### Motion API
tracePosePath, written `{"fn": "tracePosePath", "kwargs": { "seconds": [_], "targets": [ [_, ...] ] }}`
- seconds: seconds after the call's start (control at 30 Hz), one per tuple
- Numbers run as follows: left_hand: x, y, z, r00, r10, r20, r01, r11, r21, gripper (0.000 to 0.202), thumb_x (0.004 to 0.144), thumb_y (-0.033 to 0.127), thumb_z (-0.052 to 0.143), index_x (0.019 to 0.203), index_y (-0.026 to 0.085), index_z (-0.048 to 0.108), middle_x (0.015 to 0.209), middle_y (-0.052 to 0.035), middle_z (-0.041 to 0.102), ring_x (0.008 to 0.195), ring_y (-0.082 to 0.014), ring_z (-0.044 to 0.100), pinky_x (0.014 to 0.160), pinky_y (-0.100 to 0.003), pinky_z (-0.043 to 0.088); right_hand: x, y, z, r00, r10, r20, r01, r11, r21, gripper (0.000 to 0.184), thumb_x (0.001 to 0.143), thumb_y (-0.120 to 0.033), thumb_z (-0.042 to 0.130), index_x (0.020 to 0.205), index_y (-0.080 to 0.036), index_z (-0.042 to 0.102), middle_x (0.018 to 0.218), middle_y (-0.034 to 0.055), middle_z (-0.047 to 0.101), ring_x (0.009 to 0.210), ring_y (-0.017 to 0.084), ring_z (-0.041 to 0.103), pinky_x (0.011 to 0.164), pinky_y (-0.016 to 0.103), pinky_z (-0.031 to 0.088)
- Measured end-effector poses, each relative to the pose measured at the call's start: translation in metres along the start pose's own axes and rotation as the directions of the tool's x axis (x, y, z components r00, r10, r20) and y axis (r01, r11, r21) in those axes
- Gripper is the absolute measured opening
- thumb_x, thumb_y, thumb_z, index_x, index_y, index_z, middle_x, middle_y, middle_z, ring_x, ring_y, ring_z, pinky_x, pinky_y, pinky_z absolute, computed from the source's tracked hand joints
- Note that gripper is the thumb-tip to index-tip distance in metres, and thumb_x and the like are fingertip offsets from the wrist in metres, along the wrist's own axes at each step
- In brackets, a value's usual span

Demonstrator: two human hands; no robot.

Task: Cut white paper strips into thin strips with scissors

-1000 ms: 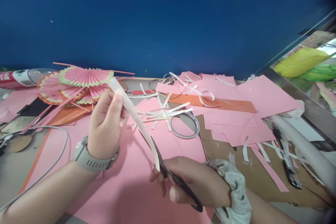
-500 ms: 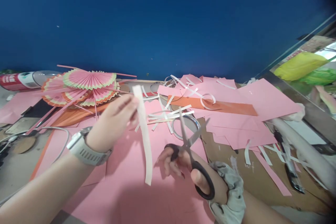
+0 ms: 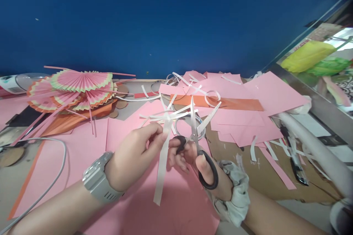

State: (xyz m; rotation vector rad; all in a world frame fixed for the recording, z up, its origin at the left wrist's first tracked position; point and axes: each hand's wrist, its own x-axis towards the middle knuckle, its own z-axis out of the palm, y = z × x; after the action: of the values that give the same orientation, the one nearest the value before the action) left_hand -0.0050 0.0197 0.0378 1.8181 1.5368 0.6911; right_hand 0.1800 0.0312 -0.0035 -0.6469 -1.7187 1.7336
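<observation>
- Down and inward comes the left hand since a moment ago, its fingers pinched on the top of the paper strip, which hangs free beside the right hand.
- Right fingers sit through the scissors handles, blades apart, pointing away.
- Cut strips, a tape roll and pink sheets clutter the surface beyond; paper fans far left.

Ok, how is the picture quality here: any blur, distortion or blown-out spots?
Head view: left hand, paper strip and scissors fairly sharp; wide-angle bending leans the window frame at right; daylight there is blown out; corners darken.
</observation>
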Motion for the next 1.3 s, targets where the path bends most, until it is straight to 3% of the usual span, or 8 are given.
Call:
{"fn": "tracePosePath", "kwargs": {
  "seconds": [0.1, 0.4, 0.6, 0.77, 0.93, 1.07, 1.2, 1.3],
  "targets": [
    [-0.001, 0.000, 0.002, 1.000, 0.025, -0.013, -0.025, 1.000, 0.014, 0.026, 0.092, 0.030, 0.040, 0.069, 0.020, 0.049, 0.062, 0.0032, 0.050, 0.057, -0.0119, 0.043, 0.055, -0.024, 0.035, -0.001, 0.002, 0.000, 0.999, -0.025, -0.038, 0.028, 0.997, 0.073, 0.051, 0.090, -0.067, 0.025, 0.092, -0.020, 0.045, 0.073, 0.0006, 0.042, 0.062, 0.014, 0.038, 0.062, 0.030, 0.040],
    [-0.002, 0.000, 0.006, 0.998, 0.034, 0.044, -0.034, 0.999, 0.002, 0.027, 0.093, 0.032, 0.040, 0.073, 0.020, 0.054, 0.065, 0.0013, 0.055, 0.060, -0.0135, 0.048, 0.059, -0.026, 0.037, -0.002, 0.010, 0.000, 0.995, 0.009, -0.100, 0.016, 0.967, 0.253, 0.057, 0.091, -0.066, 0.023, 0.109, -0.018, 0.046, 0.081, 0.0027, 0.046, 0.056, 0.012, 0.033, 0.055, 0.029, 0.035],
    [-0.001, -0.001, 0.008, 0.978, 0.195, 0.077, -0.187, 0.977, -0.100, 0.025, 0.093, 0.024, 0.042, 0.072, 0.021, 0.055, 0.078, -0.0007, 0.061, 0.081, -0.0160, 0.053, 0.075, -0.028, 0.039, 0.000, 0.013, -0.003, 0.992, 0.010, -0.124, 0.034, 0.938, 0.344, 0.061, 0.090, -0.068, 0.021, 0.112, -0.019, 0.049, 0.087, 0.0045, 0.048, 0.057, 0.012, 0.034, 0.052, 0.027, 0.036],
    [0.001, -0.005, 0.007, 0.999, 0.026, 0.046, -0.016, 0.981, -0.195, 0.030, 0.093, 0.033, 0.043, 0.067, 0.020, 0.049, 0.065, 0.0028, 0.050, 0.063, -0.0124, 0.046, 0.062, -0.025, 0.039, 0.002, 0.012, -0.003, 0.983, 0.000, -0.184, 0.060, 0.945, 0.323, 0.063, 0.090, -0.067, 0.023, 0.115, -0.018, 0.053, 0.084, 0.0033, 0.046, 0.055, 0.011, 0.034, 0.051, 0.027, 0.035],
    [0.006, -0.010, 0.005, 0.996, -0.090, 0.015, 0.088, 0.904, -0.419, 0.028, 0.092, 0.039, 0.045, 0.077, 0.019, 0.058, 0.077, -0.0002, 0.058, 0.077, -0.0141, 0.055, 0.072, -0.026, 0.045, 0.002, 0.015, 0.000, 0.966, 0.028, -0.255, 0.060, 0.941, 0.332, 0.060, 0.091, -0.065, 0.026, 0.120, -0.019, 0.051, 0.086, 0.0032, 0.046, 0.054, 0.010, 0.033, 0.047, 0.025, 0.033],
    [0.010, -0.014, 0.000, 0.990, -0.127, -0.055, 0.072, 0.815, -0.575, 0.025, 0.091, 0.038, 0.048, 0.083, 0.019, 0.060, 0.089, -0.0028, 0.065, 0.086, -0.0156, 0.060, 0.083, -0.030, 0.048, -0.003, 0.013, 0.001, 0.986, 0.016, -0.165, 0.021, 0.976, 0.218, 0.054, 0.091, -0.063, 0.032, 0.118, -0.019, 0.049, 0.084, 0.0023, 0.046, 0.056, 0.010, 0.035, 0.052, 0.027, 0.033],
    [0.015, -0.018, -0.009, 0.972, -0.168, -0.165, 0.042, 0.811, -0.584, 0.023, 0.091, 0.037, 0.049, 0.087, 0.018, 0.063, 0.088, -0.0028, 0.066, 0.085, -0.0158, 0.061, 0.082, -0.030, 0.049, -0.006, 0.002, 0.002, 1.000, 0.017, 0.010, -0.018, 0.994, 0.106, 0.054, 0.086, -0.067, 0.040, 0.109, -0.018, 0.048, 0.080, 0.0011, 0.043, 0.059, 0.011, 0.033, 0.059, 0.029, 0.033],
    [0.018, -0.020, -0.016, 0.971, -0.153, -0.182, 0.017, 0.809, -0.588, 0.020, 0.091, 0.030, 0.048, 0.085, 0.019, 0.063, 0.084, -0.0006, 0.064, 0.078, -0.0134, 0.059, 0.079, -0.028, 0.049, -0.005, -0.009, 0.003, 0.995, 0.094, 0.038, -0.097, 0.991, 0.087, 0.055, 0.083, -0.070, 0.042, 0.103, -0.019, 0.046, 0.081, 0.0019, 0.040, 0.065, 0.014, 0.035, 0.060, 0.029, 0.032]
  ]
}}
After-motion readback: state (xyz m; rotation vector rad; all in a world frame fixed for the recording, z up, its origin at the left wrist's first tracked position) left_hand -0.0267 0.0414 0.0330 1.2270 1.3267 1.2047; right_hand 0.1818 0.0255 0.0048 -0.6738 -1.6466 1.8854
